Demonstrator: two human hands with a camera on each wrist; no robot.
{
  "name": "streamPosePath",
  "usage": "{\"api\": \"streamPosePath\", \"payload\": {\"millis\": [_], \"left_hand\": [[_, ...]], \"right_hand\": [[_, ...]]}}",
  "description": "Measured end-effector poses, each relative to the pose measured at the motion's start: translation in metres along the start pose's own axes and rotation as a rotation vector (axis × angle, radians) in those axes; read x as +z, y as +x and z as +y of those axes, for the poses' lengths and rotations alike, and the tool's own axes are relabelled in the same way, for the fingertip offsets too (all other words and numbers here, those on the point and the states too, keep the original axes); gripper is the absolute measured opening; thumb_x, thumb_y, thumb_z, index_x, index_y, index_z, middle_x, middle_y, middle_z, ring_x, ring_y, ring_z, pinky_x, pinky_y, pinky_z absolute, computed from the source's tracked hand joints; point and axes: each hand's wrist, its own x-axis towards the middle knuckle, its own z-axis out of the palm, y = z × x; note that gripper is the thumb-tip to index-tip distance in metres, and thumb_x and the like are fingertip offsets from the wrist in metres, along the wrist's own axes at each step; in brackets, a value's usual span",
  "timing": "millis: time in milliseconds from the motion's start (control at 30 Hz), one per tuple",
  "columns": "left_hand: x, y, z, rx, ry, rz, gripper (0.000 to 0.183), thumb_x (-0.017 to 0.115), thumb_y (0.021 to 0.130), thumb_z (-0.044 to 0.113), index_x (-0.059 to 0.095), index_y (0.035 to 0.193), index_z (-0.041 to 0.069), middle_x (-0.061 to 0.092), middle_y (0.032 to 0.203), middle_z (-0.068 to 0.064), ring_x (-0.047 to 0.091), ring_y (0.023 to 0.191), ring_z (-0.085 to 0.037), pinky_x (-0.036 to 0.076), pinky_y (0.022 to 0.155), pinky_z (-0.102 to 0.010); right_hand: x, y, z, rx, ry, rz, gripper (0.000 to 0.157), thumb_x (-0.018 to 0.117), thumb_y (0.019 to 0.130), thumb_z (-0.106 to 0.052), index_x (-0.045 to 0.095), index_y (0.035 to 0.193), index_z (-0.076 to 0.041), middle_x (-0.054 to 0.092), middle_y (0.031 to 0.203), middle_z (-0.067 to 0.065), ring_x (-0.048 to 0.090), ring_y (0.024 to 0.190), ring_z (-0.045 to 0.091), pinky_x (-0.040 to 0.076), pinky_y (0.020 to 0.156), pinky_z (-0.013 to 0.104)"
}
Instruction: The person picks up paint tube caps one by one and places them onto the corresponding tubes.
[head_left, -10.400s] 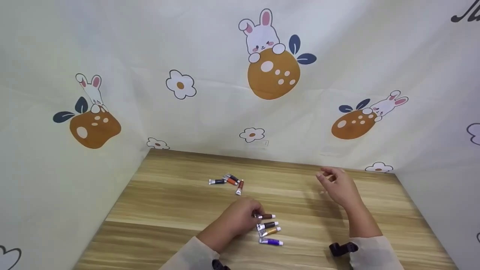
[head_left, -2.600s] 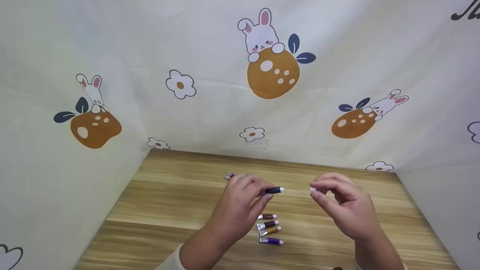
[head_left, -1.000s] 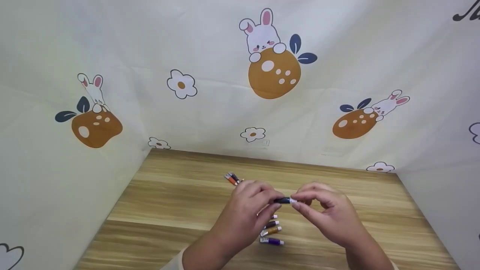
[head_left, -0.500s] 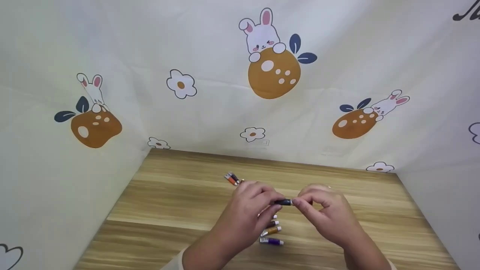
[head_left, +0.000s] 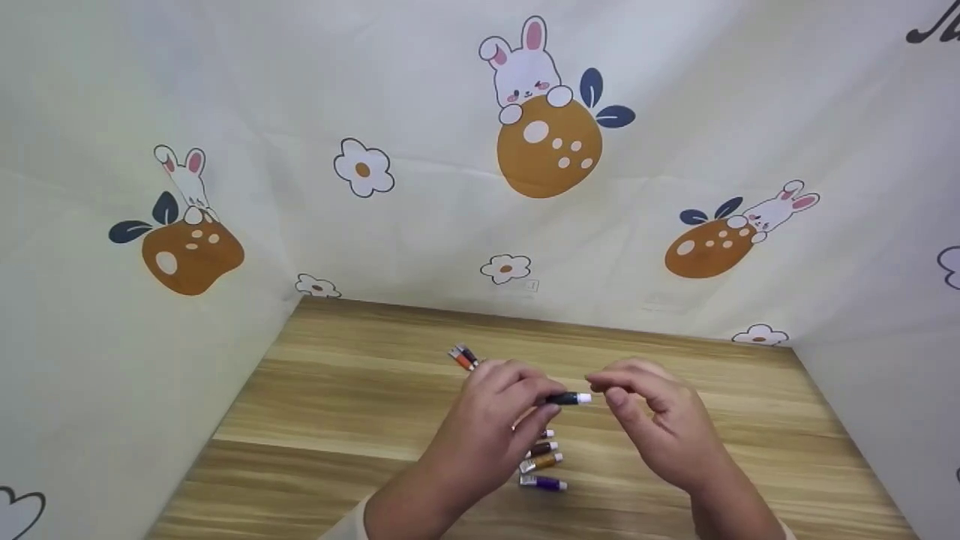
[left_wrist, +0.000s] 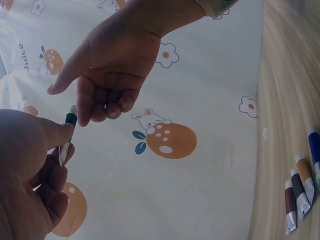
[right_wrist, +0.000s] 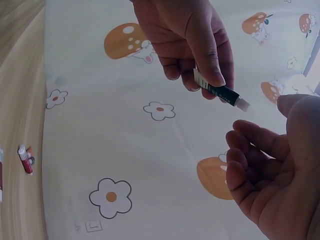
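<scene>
head view: my left hand pinches a dark green tube.
my right hand, thumb and fingers parted, hovers beside the white cap.

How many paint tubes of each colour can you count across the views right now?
Dark green tube, in the left hand: 1
Near-black tubes: 2
Red tube: 1
Brown tube: 1
Orange tube: 1
Ochre tube: 1
Purple-blue tube: 1
Total: 8

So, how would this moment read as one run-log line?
left hand: pinches dark green paint tube | white cap: on tube | right hand: holds nothing, beside cap | wooden table: purple paint tube lying
</scene>
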Motion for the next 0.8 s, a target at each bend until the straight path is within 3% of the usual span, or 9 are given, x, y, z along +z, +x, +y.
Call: {"api": "streamPosePath", "payload": {"millis": [167,267,367,600,800], "left_hand": [[0.0004,0.0003,-0.0013,-0.019,0.011,0.007,0.014,0.076,0.101,0.027,0.078,0.114,0.026,0.074,0.113,0.014,0.062,0.106,-0.008,0.05,0.095,-0.029],[0.001,0.0,-0.002,-0.009,0.015,0.018,0.012,0.075,0.102,0.028,0.078,0.113,0.025,0.074,0.112,0.013,0.063,0.105,-0.008,0.05,0.095,-0.03],[0.0017,0.0,-0.0023,0.009,0.021,0.032,0.012,0.073,0.103,0.028,0.078,0.113,0.024,0.074,0.111,0.012,0.063,0.103,-0.009,0.049,0.094,-0.029],[0.0014,0.0001,-0.0005,0.004,0.018,0.017,0.013,0.072,0.103,0.03,0.078,0.114,0.026,0.073,0.11,0.014,0.062,0.103,-0.009,0.049,0.095,-0.029],[0.0023,-0.0007,-0.0005,-0.001,0.001,0.0,0.013,0.074,0.102,0.028,0.078,0.114,0.025,0.072,0.11,0.014,0.062,0.105,-0.008,0.05,0.095,-0.029]], "right_hand": [[-0.0014,0.0012,-0.0002,-0.097,0.011,0.0,0.05,0.082,0.082,0.008,0.077,0.126,-0.015,0.077,0.121,0.004,0.07,0.106,0.01,0.055,0.092,0.018],[-0.0003,0.0019,0.0008,-0.181,0.01,-0.011,0.052,0.084,0.079,0.011,0.077,0.125,-0.012,0.076,0.124,0.008,0.07,0.116,0.012,0.053,0.101,0.017],[0.0011,0.002,0.0017,-0.214,0.007,-0.035,0.049,0.084,0.079,0.011,0.079,0.122,-0.013,0.076,0.12,0.007,0.07,0.117,0.013,0.052,0.103,0.016],[0.0039,0.0004,0.0011,-0.145,-0.024,-0.028,0.044,0.086,0.082,0.007,0.081,0.117,-0.02,0.077,0.109,-0.002,0.071,0.1,0.01,0.055,0.087,0.017],[0.0039,0.0005,-0.0008,-0.085,-0.105,-0.032,0.03,0.085,0.088,-0.002,0.082,0.11,-0.023,0.078,0.102,-0.006,0.07,0.092,0.009,0.053,0.081,0.016]]}}
